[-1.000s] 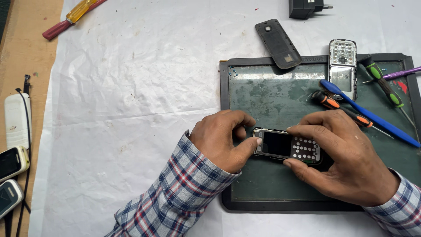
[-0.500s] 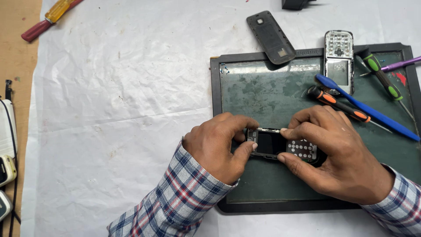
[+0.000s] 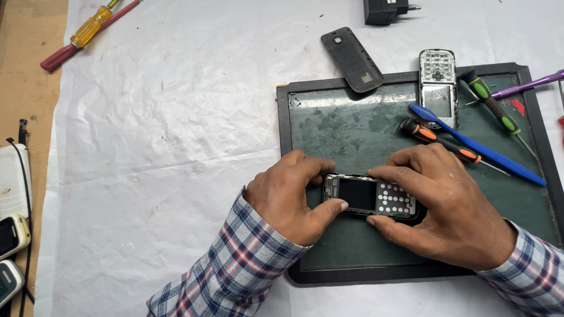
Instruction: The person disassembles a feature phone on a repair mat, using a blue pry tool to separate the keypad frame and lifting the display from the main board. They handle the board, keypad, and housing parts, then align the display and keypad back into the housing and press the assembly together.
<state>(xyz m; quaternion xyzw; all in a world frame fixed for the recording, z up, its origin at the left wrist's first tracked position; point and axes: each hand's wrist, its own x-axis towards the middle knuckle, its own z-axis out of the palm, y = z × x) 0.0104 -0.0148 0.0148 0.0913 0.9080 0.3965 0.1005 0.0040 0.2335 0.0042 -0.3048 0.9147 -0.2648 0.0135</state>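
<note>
Both hands are pinching a stripped phone point(image 3: 370, 196) lying flat on the dark work mat point(image 3: 352, 117): the left hand point(image 3: 291, 199) is gripping its nine o'clock end, the right hand point(image 3: 446, 205) is clamping its three o'clock end, with screwdrivers point(image 3: 446, 144) lying at one o'clock

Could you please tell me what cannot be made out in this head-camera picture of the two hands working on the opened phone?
- Opened phone: its ends lie under the left hand and right hand.
- Black charger: cut by the top edge.
- Two phones: cut by the left edge.
- Purple tool: runs off the right edge.
</note>
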